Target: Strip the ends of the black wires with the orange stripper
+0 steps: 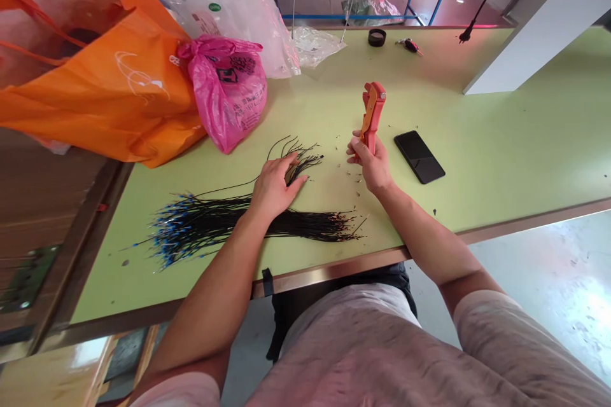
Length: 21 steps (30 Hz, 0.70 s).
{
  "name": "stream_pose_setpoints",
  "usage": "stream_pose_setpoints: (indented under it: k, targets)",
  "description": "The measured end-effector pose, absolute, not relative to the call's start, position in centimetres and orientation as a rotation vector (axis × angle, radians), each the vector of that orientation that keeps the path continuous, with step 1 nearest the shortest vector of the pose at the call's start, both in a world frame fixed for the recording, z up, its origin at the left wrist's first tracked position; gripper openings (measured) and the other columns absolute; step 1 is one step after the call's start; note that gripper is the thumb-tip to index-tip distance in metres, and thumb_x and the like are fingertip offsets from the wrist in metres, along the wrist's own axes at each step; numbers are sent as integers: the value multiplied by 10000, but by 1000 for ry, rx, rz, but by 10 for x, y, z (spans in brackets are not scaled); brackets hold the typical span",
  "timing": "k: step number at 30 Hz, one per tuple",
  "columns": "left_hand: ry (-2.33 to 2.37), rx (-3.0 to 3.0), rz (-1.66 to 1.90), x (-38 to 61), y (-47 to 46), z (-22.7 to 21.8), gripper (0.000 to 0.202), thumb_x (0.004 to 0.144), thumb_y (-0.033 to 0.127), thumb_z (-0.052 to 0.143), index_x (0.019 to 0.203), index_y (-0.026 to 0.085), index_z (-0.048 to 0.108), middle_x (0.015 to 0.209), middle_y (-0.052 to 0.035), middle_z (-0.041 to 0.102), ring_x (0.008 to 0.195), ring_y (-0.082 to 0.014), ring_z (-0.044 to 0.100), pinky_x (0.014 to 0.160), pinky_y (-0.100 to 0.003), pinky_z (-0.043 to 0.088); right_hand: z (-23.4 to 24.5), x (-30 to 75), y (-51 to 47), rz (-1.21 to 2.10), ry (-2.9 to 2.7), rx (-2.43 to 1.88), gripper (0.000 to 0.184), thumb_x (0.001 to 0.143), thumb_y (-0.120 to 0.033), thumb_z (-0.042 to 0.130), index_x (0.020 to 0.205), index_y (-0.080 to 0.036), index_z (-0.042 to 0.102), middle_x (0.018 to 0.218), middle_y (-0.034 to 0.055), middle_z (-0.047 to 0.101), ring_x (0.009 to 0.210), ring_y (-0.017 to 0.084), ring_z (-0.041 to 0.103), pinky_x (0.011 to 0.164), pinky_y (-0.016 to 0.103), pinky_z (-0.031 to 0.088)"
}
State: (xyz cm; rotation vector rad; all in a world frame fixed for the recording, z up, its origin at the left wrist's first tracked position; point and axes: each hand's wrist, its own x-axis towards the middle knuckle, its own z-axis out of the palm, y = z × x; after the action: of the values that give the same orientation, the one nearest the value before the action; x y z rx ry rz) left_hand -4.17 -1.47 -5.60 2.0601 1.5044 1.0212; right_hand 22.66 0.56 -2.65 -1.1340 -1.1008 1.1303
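My right hand (370, 162) grips the handles of an orange-red crimping tool (372, 111) held upright above the green table (501, 146). My left hand (275, 187) lies on a loose fan of thin black wires (300, 156), fingers stretched toward their ends. In front of it lies a long bundle of black wires (305, 224) with blue-tipped ends (169, 238) on the left and reddish ends on the right.
An orange bag (105, 76), a pink plastic bag (229, 92) and clear plastic bags (238, 6) sit at the back left. A black phone (419, 156) lies right of the tool. A black cap (377, 37), keys (409, 45) and a white post (534, 25) stand farther back.
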Motion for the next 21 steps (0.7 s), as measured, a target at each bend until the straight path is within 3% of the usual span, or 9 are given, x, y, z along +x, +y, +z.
stream_pose_setpoints:
  k: [4, 6, 8, 12, 18, 21]
  targets:
    - [1566, 2155, 1017, -51, -16, -50, 897, 775, 467, 957, 1575, 234, 626, 1588, -197, 647, 1521, -473, 529, 1329, -655, 367, -25, 228, 7, 1134, -1049, -1127, 623, 835, -741, 836, 1198, -266, 660, 1020, 39, 707, 927, 191, 713, 797, 368, 638]
    - [1623, 2159, 939, -60, -15, -50, 991, 724, 526, 984, 1587, 221, 603, 1635, -214, 606, 1561, -500, 483, 1345, -670, 325, -25, 228, 8, 1131, -1053, -1129, 617, 844, -738, 828, 1203, -265, 659, 1023, 40, 707, 926, 191, 715, 801, 373, 641]
    - [1633, 2144, 827, -70, -13, -54, 901, 739, 582, 953, 1505, 206, 665, 1509, -223, 698, 1466, -505, 570, 1293, -671, 391, -26, 228, 8, 1131, -1077, -1138, 604, 863, -738, 803, 1212, -267, 654, 1036, 42, 701, 941, 193, 717, 812, 380, 643]
    - [1684, 2090, 840, -78, -9, -57, 593, 919, 504, 775, 1438, 222, 722, 1313, -196, 792, 1277, -454, 691, 1192, -643, 493, -28, 228, 8, 1136, -1084, -1145, 604, 866, -730, 800, 1225, -267, 654, 1047, 44, 693, 958, 191, 711, 817, 371, 641]
    - [1740, 2021, 1041, -70, -13, -34, 620, 931, 509, 768, 1456, 187, 695, 1416, -198, 744, 1392, -400, 652, 1258, -579, 478, -28, 231, 11, 1141, -1055, -1138, 610, 862, -723, 828, 1232, -263, 674, 1007, 31, 700, 925, 181, 704, 788, 352, 618]
    - [1713, 1942, 1085, -69, -20, -17, 483, 977, 518, 699, 1336, 200, 748, 1234, -125, 816, 1117, -280, 762, 1131, -462, 584, -25, 230, 11, 1149, -1020, -1116, 627, 838, -732, 855, 1212, -260, 678, 1001, 20, 716, 894, 162, 692, 774, 325, 604]
